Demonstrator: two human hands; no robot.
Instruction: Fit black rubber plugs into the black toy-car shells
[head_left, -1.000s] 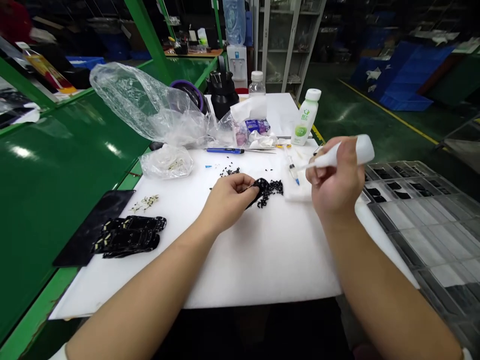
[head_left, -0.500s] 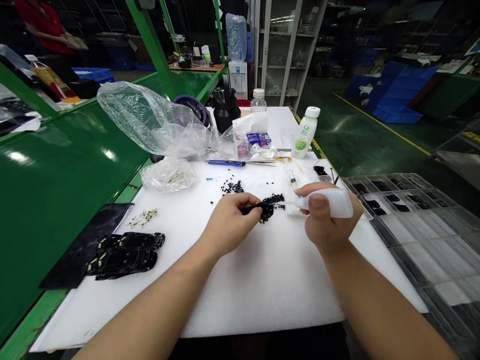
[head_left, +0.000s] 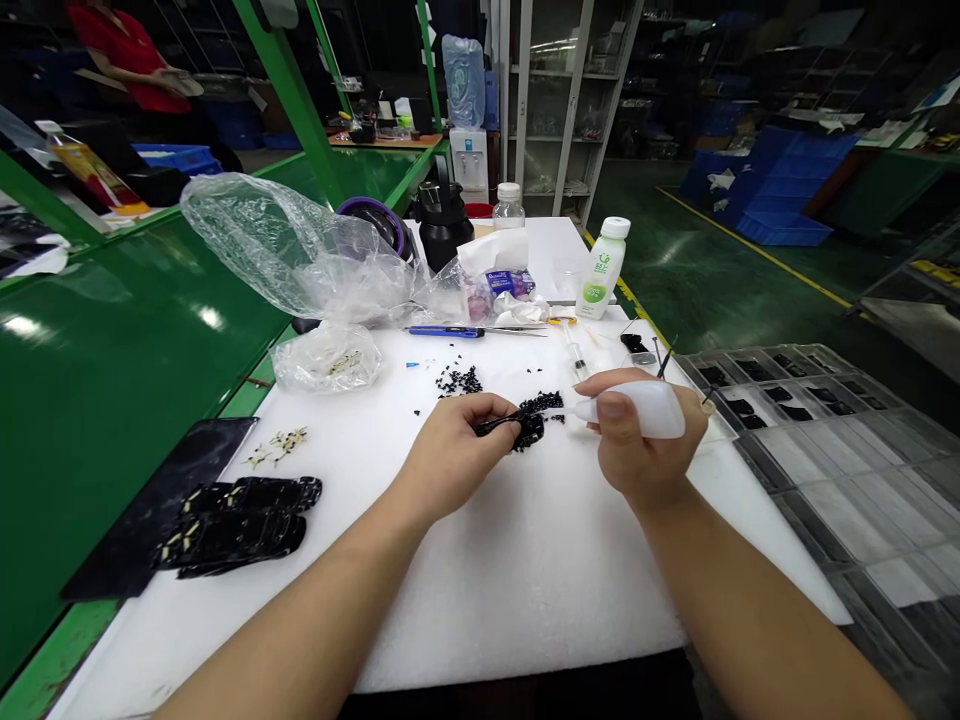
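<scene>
My left hand (head_left: 459, 448) pinches a glossy black plastic part (head_left: 531, 430) between thumb and fingers, and the fingers hide some of it. Wrapped round a white squeeze bottle (head_left: 658, 408), my right hand (head_left: 637, 455) holds it nearly level. The bottle's thin nozzle points left, with its tip close to the black part; I cannot tell whether they touch. Small black pieces (head_left: 541, 402) lie just behind the part. A second scatter of black bits (head_left: 459, 381) is on the white work surface (head_left: 540, 560) beyond my left hand.
Black car-shaped shells (head_left: 240, 525) and small pale pieces (head_left: 281, 445) lie at left. A blue cutter (head_left: 446, 331), syringe (head_left: 576, 360), plastic bag (head_left: 300, 250) and green-white bottle (head_left: 604, 268) stand or lie behind. Compartment trays (head_left: 825, 470) are at right. A person in red (head_left: 135, 55) stands far left.
The view has shifted slightly, so the scene sits a little further left. Both hands keep their grips, and the nozzle stays close to the black part.
</scene>
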